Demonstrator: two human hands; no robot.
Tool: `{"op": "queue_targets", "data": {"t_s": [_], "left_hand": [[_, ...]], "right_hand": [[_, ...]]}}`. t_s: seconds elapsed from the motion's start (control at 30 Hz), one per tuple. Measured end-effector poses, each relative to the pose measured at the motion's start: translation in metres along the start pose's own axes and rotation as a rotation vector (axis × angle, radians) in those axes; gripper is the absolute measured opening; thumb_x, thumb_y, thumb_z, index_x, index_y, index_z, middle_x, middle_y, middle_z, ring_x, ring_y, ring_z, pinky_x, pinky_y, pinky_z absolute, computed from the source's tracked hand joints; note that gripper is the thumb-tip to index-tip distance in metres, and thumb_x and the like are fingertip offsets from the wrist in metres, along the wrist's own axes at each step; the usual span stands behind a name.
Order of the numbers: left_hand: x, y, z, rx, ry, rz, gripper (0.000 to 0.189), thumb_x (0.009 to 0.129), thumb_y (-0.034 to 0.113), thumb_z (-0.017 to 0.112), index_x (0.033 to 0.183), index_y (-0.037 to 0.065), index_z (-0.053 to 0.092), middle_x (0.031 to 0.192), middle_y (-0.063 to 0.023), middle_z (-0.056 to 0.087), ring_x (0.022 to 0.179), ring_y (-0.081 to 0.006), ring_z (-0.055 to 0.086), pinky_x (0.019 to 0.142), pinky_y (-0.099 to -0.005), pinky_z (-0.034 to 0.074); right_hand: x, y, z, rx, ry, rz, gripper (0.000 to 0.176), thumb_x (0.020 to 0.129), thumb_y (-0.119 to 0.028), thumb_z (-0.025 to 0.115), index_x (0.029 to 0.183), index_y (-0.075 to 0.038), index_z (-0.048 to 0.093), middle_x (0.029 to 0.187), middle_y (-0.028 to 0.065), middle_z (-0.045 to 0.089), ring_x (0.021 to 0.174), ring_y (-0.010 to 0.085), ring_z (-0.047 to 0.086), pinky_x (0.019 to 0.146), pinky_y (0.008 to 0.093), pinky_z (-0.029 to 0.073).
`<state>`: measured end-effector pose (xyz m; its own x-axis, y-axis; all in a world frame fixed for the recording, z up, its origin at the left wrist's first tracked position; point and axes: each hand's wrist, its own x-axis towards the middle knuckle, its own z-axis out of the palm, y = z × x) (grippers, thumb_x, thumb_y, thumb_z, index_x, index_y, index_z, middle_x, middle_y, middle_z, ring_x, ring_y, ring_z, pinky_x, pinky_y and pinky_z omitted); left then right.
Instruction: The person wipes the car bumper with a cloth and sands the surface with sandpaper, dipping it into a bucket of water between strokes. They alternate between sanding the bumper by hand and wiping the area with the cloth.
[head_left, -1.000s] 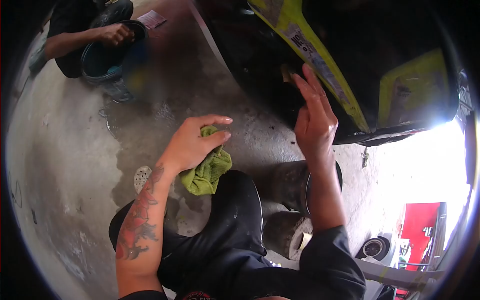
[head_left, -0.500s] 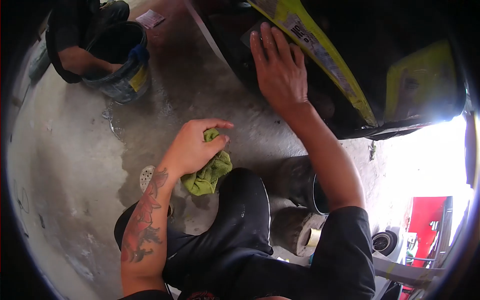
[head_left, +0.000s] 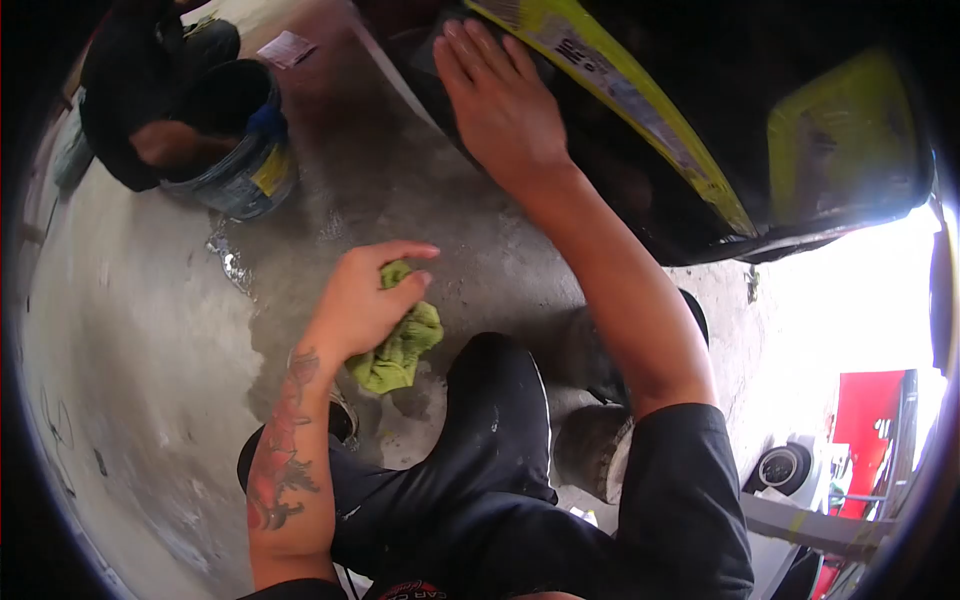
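Left hand [head_left: 365,300]: got a green rag [head_left: 405,345] bunched in it, thumb and index tips slightly apart
Rag: pokes out below the thumb, over the floor [head_left: 180,330]
Right hand [head_left: 505,110]: flat on the black panel [head_left: 720,110] near its left edge, fingers slightly spread; can't tell if anything's underneath
Bucket [head_left: 235,190]: further back on the floor, another person's arm [head_left: 178,143] reaching in

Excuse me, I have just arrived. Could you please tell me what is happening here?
A person's right hand lies flat against a dark panel, next to a yellow strip; whether anything is under the hand, I cannot tell. The left hand holds a green cloth near the bent knee. Across the floor, another person's arm reaches into a bucket.
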<state>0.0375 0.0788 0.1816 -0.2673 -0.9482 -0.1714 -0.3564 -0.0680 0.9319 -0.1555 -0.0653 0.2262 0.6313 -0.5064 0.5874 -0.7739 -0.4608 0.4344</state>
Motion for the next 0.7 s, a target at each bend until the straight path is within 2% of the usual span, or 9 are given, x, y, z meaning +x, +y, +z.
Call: {"op": "queue_targets", "data": {"t_s": [0.1,0.2,0.23,0.3,0.33,0.43,0.5,0.6,0.7], "left_hand": [[-0.009,0.004,-0.019,0.113,0.063,0.081,0.032,0.087,0.012,0.066,0.118,0.003,0.071,0.102,-0.0115,0.074,0.086,-0.0174,0.068,0.083,-0.0303,0.051],[-0.032,0.023,-0.039,0.058,0.075,-0.040,0.033,0.087,0.010,0.064,0.118,0.002,0.070,0.113,-0.0137,0.073,0.101,-0.0228,0.069,0.092,-0.0317,0.050],[-0.036,0.024,-0.040,0.079,0.112,0.007,0.032,0.087,0.010,0.065,0.117,0.002,0.070,0.106,-0.0132,0.074,0.094,-0.0220,0.070,0.088,-0.0315,0.051],[-0.042,0.024,-0.039,0.121,0.182,0.093,0.031,0.087,0.011,0.066,0.116,0.002,0.071,0.092,-0.0123,0.075,0.081,-0.0203,0.070,0.079,-0.0313,0.052],[-0.037,0.017,-0.033,0.163,0.231,0.246,0.031,0.087,0.011,0.066,0.116,0.003,0.071,0.089,-0.0132,0.074,0.076,-0.0204,0.070,0.078,-0.0303,0.052],[-0.024,0.026,-0.021,0.138,0.075,0.067,0.032,0.087,0.009,0.065,0.118,0.001,0.070,0.108,-0.0134,0.074,0.093,-0.0203,0.068,0.086,-0.0317,0.051],[-0.017,0.027,-0.012,0.188,0.026,-0.014,0.032,0.087,0.010,0.065,0.118,0.002,0.070,0.108,-0.0163,0.073,0.094,-0.0225,0.069,0.087,-0.0322,0.051],[-0.010,0.011,-0.008,0.243,0.028,0.014,0.032,0.087,0.011,0.065,0.118,0.003,0.069,0.109,-0.0177,0.073,0.099,-0.0249,0.069,0.090,-0.0332,0.050],[-0.022,0.010,-0.016,0.258,0.076,0.063,0.032,0.087,0.011,0.065,0.117,0.002,0.070,0.108,-0.0182,0.073,0.101,-0.0282,0.070,0.091,-0.0344,0.050]], "right_hand": [[-0.063,0.041,-0.044,0.013,-0.085,0.007,0.047,0.092,-0.008,0.054,0.138,-0.009,0.058,0.145,0.0067,0.057,0.139,0.0216,0.049,0.114,0.0407,0.038],[-0.153,0.078,-0.078,-0.051,-0.135,0.096,0.053,0.088,0.002,0.057,0.139,-0.012,0.060,0.144,0.0079,0.058,0.134,0.0240,0.055,0.109,0.0432,0.043],[-0.178,0.090,-0.080,-0.058,-0.134,0.126,0.052,0.087,0.002,0.057,0.137,-0.011,0.062,0.142,0.0090,0.060,0.134,0.0268,0.055,0.110,0.0458,0.042],[-0.191,0.092,-0.075,-0.114,-0.125,0.106,0.055,0.087,0.002,0.057,0.140,-0.010,0.059,0.146,0.0107,0.056,0.136,0.0292,0.053,0.111,0.0478,0.041],[-0.176,0.083,-0.076,-0.085,-0.160,0.096,0.057,0.086,0.002,0.056,0.142,-0.010,0.056,0.149,0.0108,0.053,0.139,0.0289,0.050,0.112,0.0480,0.039],[-0.092,0.044,-0.055,0.052,-0.211,0.034,0.063,0.086,-0.001,0.055,0.148,-0.009,0.049,0.156,0.0097,0.045,0.146,0.0268,0.039,0.117,0.0464,0.034],[-0.047,0.019,-0.031,0.128,-0.184,0.020,0.063,0.087,-0.005,0.054,0.149,-0.011,0.046,0.156,0.0087,0.044,0.148,0.0253,0.036,0.119,0.0437,0.031],[-0.063,0.029,-0.042,0.134,-0.203,-0.019,0.063,0.089,-0.007,0.052,0.151,-0.012,0.045,0.157,0.0073,0.042,0.147,0.0237,0.037,0.119,0.0417,0.032],[-0.159,0.081,-0.083,0.011,-0.376,-0.011,0.068,0.086,-0.002,0.054,0.152,-0.015,0.044,0.159,0.0041,0.040,0.148,0.0208,0.036,0.120,0.0426,0.031]]}}
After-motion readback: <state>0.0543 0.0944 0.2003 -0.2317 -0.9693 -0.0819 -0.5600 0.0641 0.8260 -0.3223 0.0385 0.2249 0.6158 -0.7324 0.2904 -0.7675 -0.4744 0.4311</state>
